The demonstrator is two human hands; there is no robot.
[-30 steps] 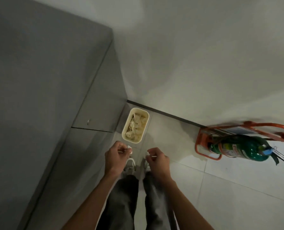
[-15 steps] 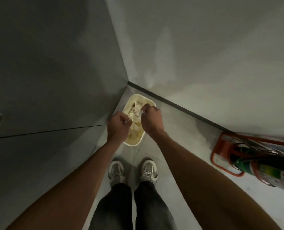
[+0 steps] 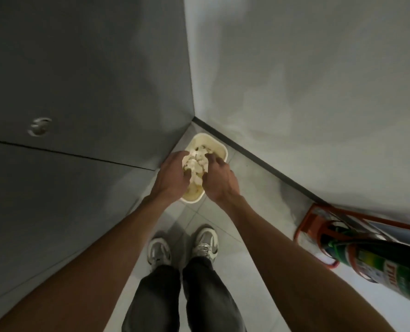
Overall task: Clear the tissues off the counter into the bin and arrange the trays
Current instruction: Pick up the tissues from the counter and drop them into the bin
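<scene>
Fingers (image 3: 182, 155): left hand (image 3: 173, 180), right hand (image 3: 220, 185) grip tissues (image 3: 194, 164) | over bin (image 3: 219, 146) | looser than before

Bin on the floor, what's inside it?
Crumpled tissues lie in the bin, a wad cupped between the left hand and right hand. The hands and that wad hide whatever lies deeper.

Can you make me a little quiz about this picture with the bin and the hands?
1. True or false: the bin stands on a counter.
2. What is between the left hand and the right hand? A tissues, B a tray, C a cup.
3. Fill in: the green fire extinguisher is on the person's ___ side.
Key: 1 false, it is on the floor; 2 A; 3 right.
</scene>
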